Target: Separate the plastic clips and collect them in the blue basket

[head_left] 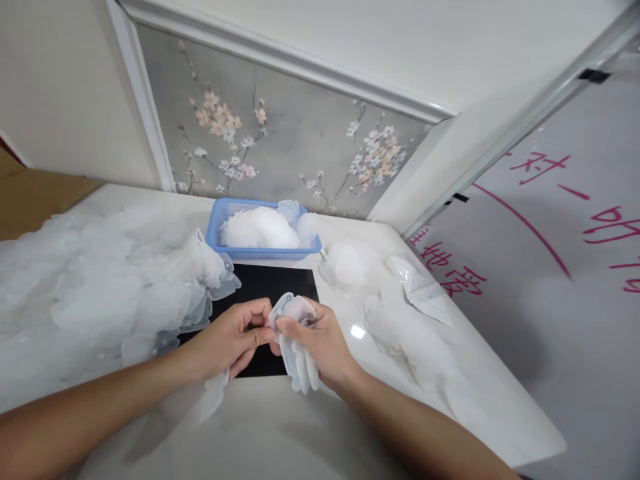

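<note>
My right hand (320, 337) is closed around a small stack of thin, translucent whitish pieces with rounded edges (295, 363), held over a black mat (260, 363). At the stack's near side my left hand (227, 337) pinches with thumb and forefinger at the edge of a piece. Below the left palm hangs another translucent piece (214, 400); whether the lower fingers hold it I cannot tell. A large heap of similar pieces (100, 287) spreads over the left of the white table, touching the mat's left side.
A blue plastic basket (215, 223) with white, fluffy-looking contents stands behind the mat. More whitish translucent material (410, 333) and a clear plastic bag (425, 293) lie on the right. A whiteboard with red writing (550, 267) borders the table's right side; a floral panel (280, 133) stands behind.
</note>
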Tool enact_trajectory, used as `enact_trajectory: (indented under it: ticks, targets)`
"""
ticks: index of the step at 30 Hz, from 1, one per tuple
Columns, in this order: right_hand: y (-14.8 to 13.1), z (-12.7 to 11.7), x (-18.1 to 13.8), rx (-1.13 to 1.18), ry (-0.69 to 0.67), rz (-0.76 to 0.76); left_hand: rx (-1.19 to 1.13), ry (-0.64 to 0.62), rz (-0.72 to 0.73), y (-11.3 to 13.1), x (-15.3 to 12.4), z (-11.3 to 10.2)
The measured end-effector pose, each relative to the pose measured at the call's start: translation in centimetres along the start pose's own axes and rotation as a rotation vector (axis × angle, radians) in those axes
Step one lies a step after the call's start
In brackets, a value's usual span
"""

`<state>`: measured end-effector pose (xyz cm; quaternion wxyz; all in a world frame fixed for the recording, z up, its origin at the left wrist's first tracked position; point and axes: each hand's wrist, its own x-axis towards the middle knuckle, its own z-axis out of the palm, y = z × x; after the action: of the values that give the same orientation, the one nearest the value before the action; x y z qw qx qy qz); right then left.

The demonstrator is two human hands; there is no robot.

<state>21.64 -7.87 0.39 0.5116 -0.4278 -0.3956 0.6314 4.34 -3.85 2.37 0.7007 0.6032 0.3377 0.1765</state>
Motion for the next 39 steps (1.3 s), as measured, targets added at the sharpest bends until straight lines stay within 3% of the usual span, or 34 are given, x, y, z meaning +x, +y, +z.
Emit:
enact_trajectory:
  ticks: [4,7,9,11,14,15,17,19,21,23,25,28,31,35,39]
  targets:
    - [0.5,0.1,0.3,0.022,-0.032,0.005,-0.018,-0.02,-0.009,0.1,0.0,-0.2]
    - [-1.0,-0.4,0.4,-0.071,-0.07,0.02,0.015,-0.019,-0.036,0.0,0.2,-0.5]
    - [-3.4,-1.9,0.0,-0.298,-0.137,0.046,0.07,0.035,-0.037,-0.2,0.4,-0.9]
    - [-6.2,-4.7,-0.8,-0.667,-0.137,0.094,0.109,0.132,-0.029,-0.4,0.8,-1.4]
    - [-9.4,-10.5,-3.0,-1.23,0.204,0.142,0.073,0.288,-0.036,-0.6,1.3,-2.2]
    - [-9.8,-12.3,-3.8,-1.377,0.32,0.221,0.053,0.318,-0.037,-0.6,1.3,-2.5]
    - [-10.2,-15.0,-5.3,-1.545,0.437,0.414,0.043,0.325,-0.033,-0.5,1.4,-3.0]
    - [-10.3,-16.1,-6.4,-1.641,0.583,0.508,0.067,0.293,-0.03,-0.5,1.3,-3.3]
    - [-10.3,-15.3,-6.9,-1.691,0.707,0.433,0.11,0.244,-0.036,-0.6,1.2,-3.6]
    - [-10.0,-12.8,-6.4,-1.667,0.673,0.243,0.192,0.19,-0.023,-0.8,1.2,-3.9]
    - [-8.8,-9.2,-4.9,-1.522,0.434,0.057,0.277,0.168,0.013,-1.1,1.3,-4.4]
    - [-5.4,-3.7,-1.6,-1.192,0.013,-0.054,0.601,0.283,0.214,-1.4,1.3,-5.3]
    - [-1.5,-0.1,1.2,-1.164,-0.133,-0.15,1.196,0.386,0.451,-1.8,1.2,-6.2]
    - [1.4,1.3,2.1,-1.093,-0.195,-0.146,1.509,0.418,0.44,-2.1,0.7,-6.2]
    - [1.0,0.0,1.9,-0.86,-0.182,-0.161,1.675,0.454,0.353,-1.4,0.5,-5.7]
